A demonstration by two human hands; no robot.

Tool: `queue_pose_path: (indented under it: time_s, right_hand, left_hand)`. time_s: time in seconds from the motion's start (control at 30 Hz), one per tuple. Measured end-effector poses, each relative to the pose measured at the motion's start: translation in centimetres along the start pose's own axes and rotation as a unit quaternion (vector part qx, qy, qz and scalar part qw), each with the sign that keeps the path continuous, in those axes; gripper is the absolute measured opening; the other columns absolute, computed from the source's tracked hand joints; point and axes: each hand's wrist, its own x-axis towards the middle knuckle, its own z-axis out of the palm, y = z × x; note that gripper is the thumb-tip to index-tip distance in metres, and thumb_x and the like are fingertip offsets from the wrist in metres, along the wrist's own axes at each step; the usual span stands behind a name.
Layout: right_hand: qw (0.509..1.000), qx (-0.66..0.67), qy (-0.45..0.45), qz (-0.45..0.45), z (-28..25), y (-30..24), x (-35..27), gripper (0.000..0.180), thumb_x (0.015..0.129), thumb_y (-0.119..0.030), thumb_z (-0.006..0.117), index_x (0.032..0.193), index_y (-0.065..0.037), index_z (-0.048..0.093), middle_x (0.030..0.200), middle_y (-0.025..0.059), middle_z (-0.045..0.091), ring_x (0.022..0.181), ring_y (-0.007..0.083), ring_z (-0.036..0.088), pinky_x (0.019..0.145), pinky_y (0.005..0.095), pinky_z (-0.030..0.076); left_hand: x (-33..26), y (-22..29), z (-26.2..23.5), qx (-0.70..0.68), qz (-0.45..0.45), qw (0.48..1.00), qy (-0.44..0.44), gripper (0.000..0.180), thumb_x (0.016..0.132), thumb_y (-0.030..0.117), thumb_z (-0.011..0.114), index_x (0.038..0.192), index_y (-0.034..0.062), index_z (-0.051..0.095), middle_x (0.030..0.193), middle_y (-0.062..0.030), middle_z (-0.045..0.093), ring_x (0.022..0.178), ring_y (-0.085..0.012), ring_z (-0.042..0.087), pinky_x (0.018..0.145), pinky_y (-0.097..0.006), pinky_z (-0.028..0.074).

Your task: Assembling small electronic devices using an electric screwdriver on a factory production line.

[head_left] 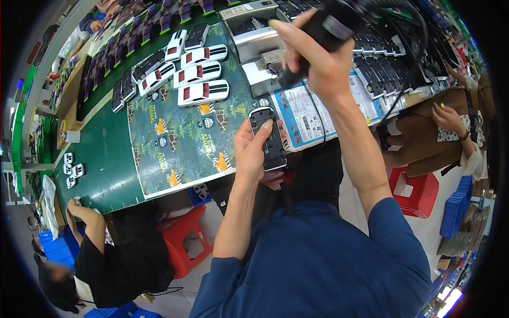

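Observation:
My left hand (248,151) grips a toy car (274,147) turned upside down, its black underside facing up and my thumb pressed on it. In my right hand (324,69) is a black electric screwdriver (335,26), held above and to the right of that car, apart from it. Beside the screwdriver's lower end stands a metal box-like device (253,42), partly hidden by my hand. Left of it, several white toy cars (203,92) with black stripes and red windows rest on a printed jungle-pattern sheet (185,143); others lie with black undersides up.
Rows of black car undersides (371,74) lie at the right, past a blue-and-white printed sheet (302,111). A purple-and-green rack line (127,42) runs along the back left. A co-worker (119,249) sits at the lower left. Red stools (185,233) stand by the bench.

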Motion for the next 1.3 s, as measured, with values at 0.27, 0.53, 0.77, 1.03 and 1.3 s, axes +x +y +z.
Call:
queue_pose_path:
  time_s: [0.27, 0.53, 0.77, 1.03, 1.3]
  right_hand:
    - [0.997, 0.056, -0.058, -0.004, 0.1, -2.5, -4.4, 0.011, 0.093, -0.008, 0.059, 0.092, 0.000, 0.052, 0.061, 0.0061, 0.049, 0.046, 0.0134, 0.048, 0.052, 0.0311, 0.047]
    - [0.991, 0.129, 0.000, 0.029, 1.4, -0.5, -5.3, 0.017, 0.080, -0.008, 0.080, 0.082, -0.003, 0.064, 0.061, 0.0010, 0.059, 0.050, 0.0062, 0.054, 0.048, 0.0205, 0.043]
    - [0.997, 0.069, 0.006, 0.021, 1.0, -0.7, -5.4, 0.017, 0.077, -0.012, 0.083, 0.077, -0.004, 0.068, 0.074, 0.0000, 0.062, 0.060, 0.0054, 0.054, 0.054, 0.0221, 0.041]
    - [0.998, 0.053, -0.009, 0.020, 0.9, -0.1, -5.0, 0.016, 0.077, -0.013, 0.083, 0.075, -0.004, 0.069, 0.074, 0.0015, 0.061, 0.059, 0.0069, 0.054, 0.056, 0.0224, 0.041]
    - [0.987, -0.038, -0.151, -0.032, 0.3, 1.0, -4.8, 0.023, 0.085, -0.005, 0.071, 0.082, -0.005, 0.047, 0.063, 0.0057, 0.053, 0.050, 0.0088, 0.047, 0.051, 0.0255, 0.044]
  left_hand:
    - [-1.1, -1.1, 0.6, 0.004, -0.002, 1.000, 0.022, 0.019, 0.099, 0.012, 0.057, 0.115, 0.0017, 0.059, 0.096, -0.0131, 0.071, 0.078, -0.0170, 0.072, 0.067, -0.029, 0.061]
    - [-0.7, -0.2, 1.0, 0.012, -0.005, 1.000, 0.015, 0.018, 0.097, 0.007, 0.058, 0.114, -0.0002, 0.060, 0.093, -0.0075, 0.070, 0.072, -0.0100, 0.067, 0.064, -0.024, 0.058]
    - [-0.2, 0.1, 1.0, 0.005, -0.003, 1.000, 0.007, 0.017, 0.097, 0.006, 0.059, 0.113, -0.0002, 0.060, 0.093, -0.0081, 0.070, 0.073, -0.0102, 0.067, 0.063, -0.025, 0.057]
    - [-0.1, 0.1, 0.7, 0.024, -0.004, 1.000, 0.009, 0.017, 0.096, 0.007, 0.062, 0.111, -0.0001, 0.061, 0.092, -0.0083, 0.070, 0.072, -0.0102, 0.066, 0.062, -0.024, 0.055]
    - [-0.2, 0.0, 0.5, 0.029, -0.023, 0.999, 0.024, 0.018, 0.094, 0.010, 0.066, 0.108, 0.0001, 0.062, 0.085, -0.0067, 0.069, 0.069, -0.0093, 0.065, 0.060, -0.023, 0.053]
